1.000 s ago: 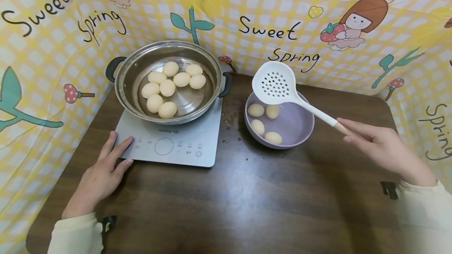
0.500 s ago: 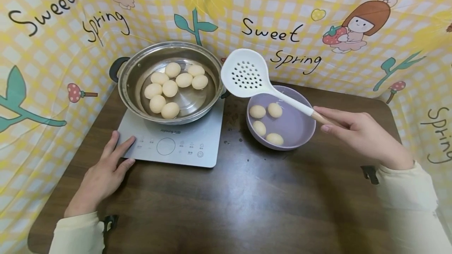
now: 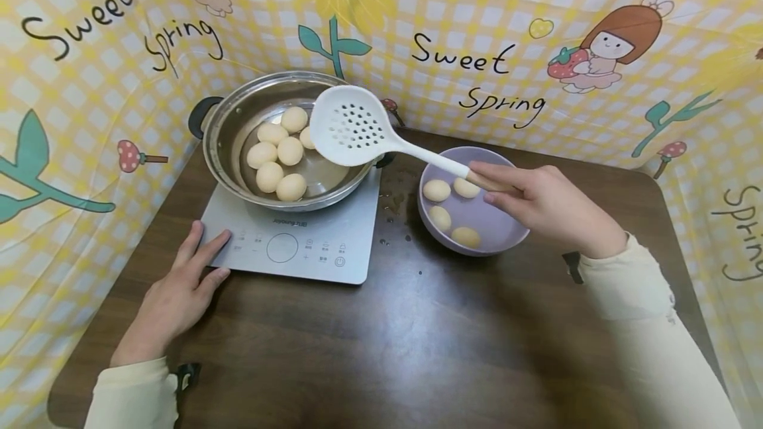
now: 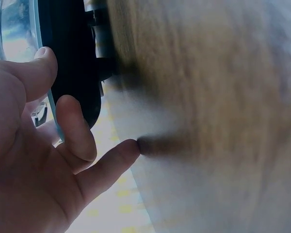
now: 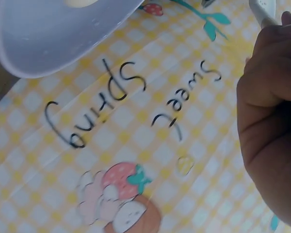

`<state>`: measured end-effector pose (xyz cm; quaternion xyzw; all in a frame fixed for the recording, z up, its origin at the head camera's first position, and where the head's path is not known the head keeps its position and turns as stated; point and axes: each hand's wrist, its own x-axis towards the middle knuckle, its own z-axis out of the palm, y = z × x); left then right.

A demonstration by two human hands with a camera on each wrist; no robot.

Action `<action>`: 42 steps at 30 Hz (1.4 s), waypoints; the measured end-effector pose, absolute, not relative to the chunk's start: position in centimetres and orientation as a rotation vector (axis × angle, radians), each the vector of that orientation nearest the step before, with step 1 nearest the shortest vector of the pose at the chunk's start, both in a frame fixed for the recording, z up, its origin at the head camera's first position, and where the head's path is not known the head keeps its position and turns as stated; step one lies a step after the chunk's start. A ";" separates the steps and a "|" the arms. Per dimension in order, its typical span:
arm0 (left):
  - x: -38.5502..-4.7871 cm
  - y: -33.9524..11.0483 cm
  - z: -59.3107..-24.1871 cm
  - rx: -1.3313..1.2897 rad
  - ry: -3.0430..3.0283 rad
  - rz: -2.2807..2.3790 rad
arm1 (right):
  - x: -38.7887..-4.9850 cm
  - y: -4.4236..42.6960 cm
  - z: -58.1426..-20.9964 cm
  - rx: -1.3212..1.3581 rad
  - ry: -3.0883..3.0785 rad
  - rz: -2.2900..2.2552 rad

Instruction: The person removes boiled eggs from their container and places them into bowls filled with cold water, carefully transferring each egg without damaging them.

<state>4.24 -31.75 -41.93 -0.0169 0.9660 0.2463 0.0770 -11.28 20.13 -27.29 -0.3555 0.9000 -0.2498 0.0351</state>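
The right hand [image 3: 554, 207] is holding a white perforated skimmer [image 3: 363, 131] above the back half of the desk [image 3: 381, 349], its fingers curling closely around the wooden end of the handle. The skimmer's broad head is hovering over the right part of a steel pot [image 3: 231, 141], pointing toward the desk's left edge, and its shaft is slanting across the back rim of a purple bowl [image 3: 503, 220].

The pot is standing on a flat, pale cooker [image 3: 286, 247] near the desk's back left corner, one black handle [image 3: 203, 116] sticking out toward the left edge. Inside it, seven pale eggs [image 3: 289, 150] are showing, one of them partly hiding behind the skimmer head.

The bowl is sitting close to the desk's back edge, to the right of the cooker and well apart from it. Four more eggs [image 3: 440, 218] are lying in it, mostly along the side facing the pot, while the right hand is passing above its right rim.

The left hand [image 3: 169, 303] is resting beside the desk's left edge, its fingers spreading loosely and gripping nothing; some of them are touching the cooker's near left corner, and in the left wrist view one fingertip is meeting the desk.

Drops of liquid [image 3: 390, 207] are dotting the desk between cooker and bowl. Behind the back edge, a yellow checked cloth [image 3: 465, 12] is hanging.
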 end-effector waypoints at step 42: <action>4.3 -31.5 -41.9 -0.074 2.890 0.732 | -12.9 13.2 -29.4 -1.464 2.682 -0.642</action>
